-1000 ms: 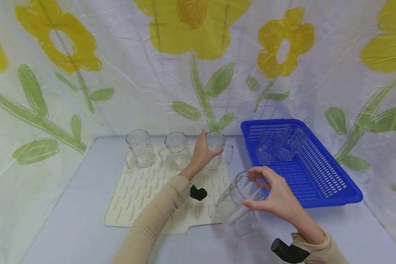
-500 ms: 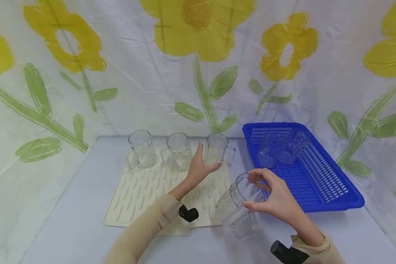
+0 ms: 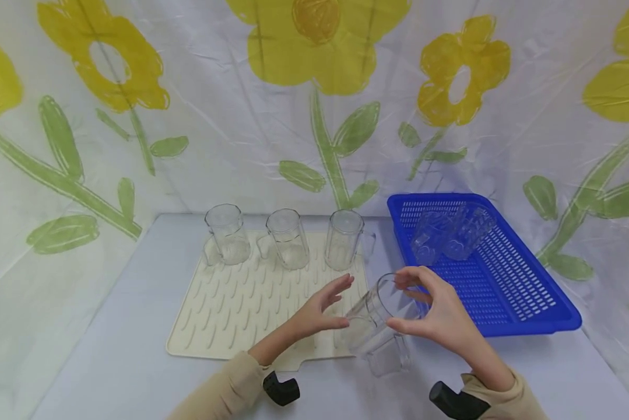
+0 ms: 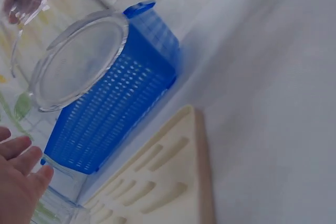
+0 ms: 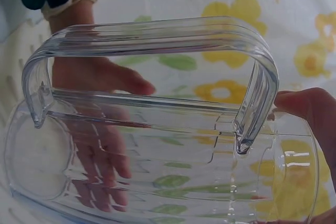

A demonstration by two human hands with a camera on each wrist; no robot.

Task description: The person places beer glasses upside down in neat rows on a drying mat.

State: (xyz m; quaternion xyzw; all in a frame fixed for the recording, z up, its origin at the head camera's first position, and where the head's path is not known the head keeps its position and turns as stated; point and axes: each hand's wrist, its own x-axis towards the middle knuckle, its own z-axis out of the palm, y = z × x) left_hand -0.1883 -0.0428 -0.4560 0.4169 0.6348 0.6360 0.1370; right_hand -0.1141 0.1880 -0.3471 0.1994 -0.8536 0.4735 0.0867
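Holding a tilted mug (image 3: 364,319), right hand (image 3: 437,306) hovers near the basket edge (image 3: 534,328).

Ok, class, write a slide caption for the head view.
Right hand holds a tilted glass mug beside a blue basket; three more mugs stand on a cream mat.

The left hand (image 3: 318,310) has moved beside the tilted mug (image 3: 364,328).

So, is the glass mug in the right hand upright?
No, the right hand holds the glass mug tilted, with its rim leaning toward the blue basket.
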